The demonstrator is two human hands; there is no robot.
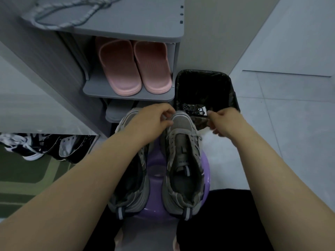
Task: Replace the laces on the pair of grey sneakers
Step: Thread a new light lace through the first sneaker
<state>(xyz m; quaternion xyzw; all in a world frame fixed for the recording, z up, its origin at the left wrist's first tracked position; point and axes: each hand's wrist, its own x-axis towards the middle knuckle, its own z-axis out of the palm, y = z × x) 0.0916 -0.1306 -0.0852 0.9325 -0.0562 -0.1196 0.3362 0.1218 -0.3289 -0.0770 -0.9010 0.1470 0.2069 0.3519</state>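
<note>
Forearms [101, 178] flank grey mesh sneakers [183, 160], toes at twelve o'clock; left hand [154, 120] pinches a pale lace end [167, 120] there, right hand [224, 122] curled, grip unclear.

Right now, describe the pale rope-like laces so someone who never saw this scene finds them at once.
Find the grey shoe rack and look at its top board, above the shelf of pink slippers. The laces lie there in a loose tangle at the left. Unlike the dark laces in the black bin, these are pale, thick and twisted.
</note>
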